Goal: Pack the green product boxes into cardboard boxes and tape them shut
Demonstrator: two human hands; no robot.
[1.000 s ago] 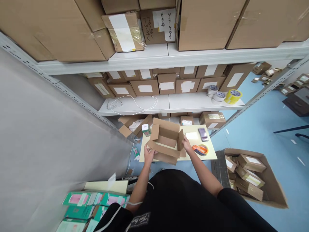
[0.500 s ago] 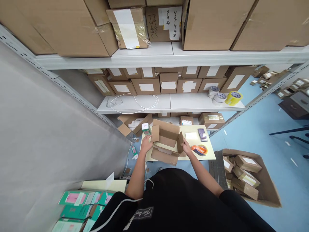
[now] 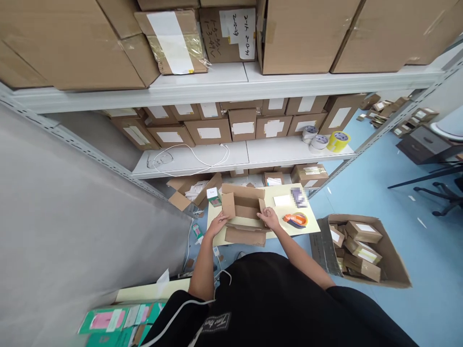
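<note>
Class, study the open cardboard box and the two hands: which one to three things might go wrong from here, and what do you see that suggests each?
1. The yellow table seems to show through the bottom of the cardboard box, so anything put in might drop out on lifting.
2. The small green-and-white box stands near the left hand; a sideways move could tip it.
3. The right hand might nudge the nearby orange item.

Brown carton (image 3: 248, 208), pale yellow tabletop (image 3: 312, 226), green-and-white box (image 3: 214, 197), orange tape dispenser (image 3: 290, 220), black shirt (image 3: 275, 299), blue floor (image 3: 419, 246)
</note>
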